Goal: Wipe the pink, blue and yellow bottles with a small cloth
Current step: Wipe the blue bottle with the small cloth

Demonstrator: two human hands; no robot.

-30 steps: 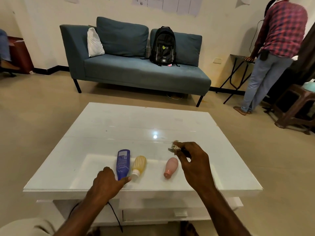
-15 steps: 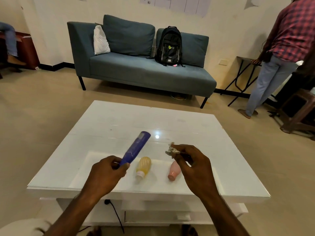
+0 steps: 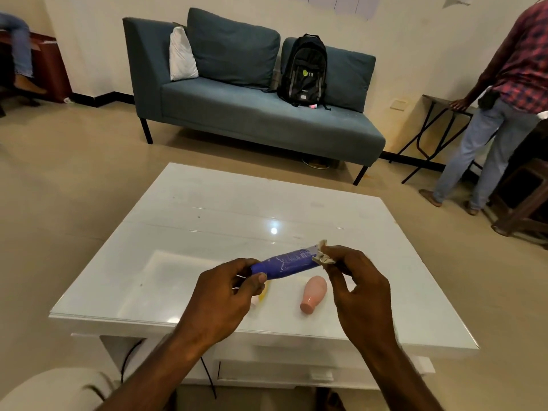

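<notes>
The left hand (image 3: 221, 304) has its grip closed around the near end of the blue bottle (image 3: 284, 261), thumb on top and fingers curled beneath, holding it lifted above the white desk (image 3: 184, 221). The bottle is a slim, deep-blue tube lying almost level, its far end angled up toward the right; a pale printed label with small text and a barcode shows near that end. Just below the left thumb, a sliver of the yellow bottle (image 3: 263, 294) peeks out on the desk, mostly hidden by the hand. Further right lies the pink bottle (image 3: 313, 293), a rounded, pale-pink shape resting on its side with its narrow capped end pointing toward the near edge of the desk, apart from both hands. At the blue bottle's far end, the small cloth (image 3: 322, 257) is a crumpled, off-white scrap with frayed edges, touching the bottle's tip. The right hand (image 3: 360, 292) has its grip pinching this cloth between thumb and fingertips, pressed against the end of the bottle, with the remaining fingers loosely curled beneath.
</notes>
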